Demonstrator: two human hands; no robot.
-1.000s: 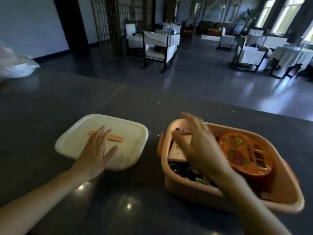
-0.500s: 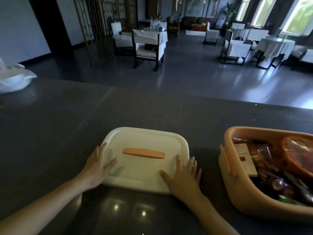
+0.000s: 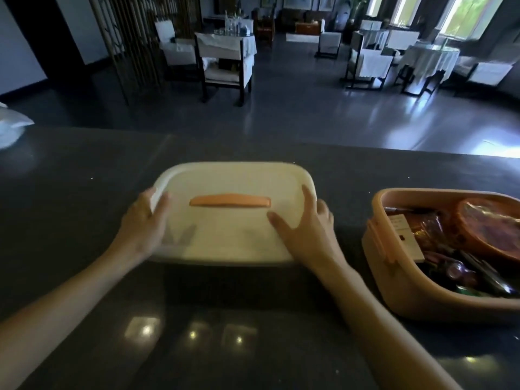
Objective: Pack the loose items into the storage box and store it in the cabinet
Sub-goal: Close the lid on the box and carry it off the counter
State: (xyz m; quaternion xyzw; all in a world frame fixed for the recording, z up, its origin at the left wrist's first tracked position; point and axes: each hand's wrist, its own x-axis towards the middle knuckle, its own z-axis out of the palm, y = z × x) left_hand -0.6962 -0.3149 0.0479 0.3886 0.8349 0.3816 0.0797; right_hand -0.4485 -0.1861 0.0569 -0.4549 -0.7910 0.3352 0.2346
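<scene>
Cream lid [image 3: 230, 240] held by left hand [image 3: 140, 225], right hand [image 3: 308, 230]; box [image 3: 399, 294] alongside.

Person, two limbs in view: the left hand [image 3: 140, 223] and the right hand [image 3: 306, 232] are showing bare, the left forearm [image 3: 70, 291] and the right forearm [image 3: 380, 319] are running uncovered to the frame's lower edge, and the left hand's fingers are appearing blurred.
</scene>
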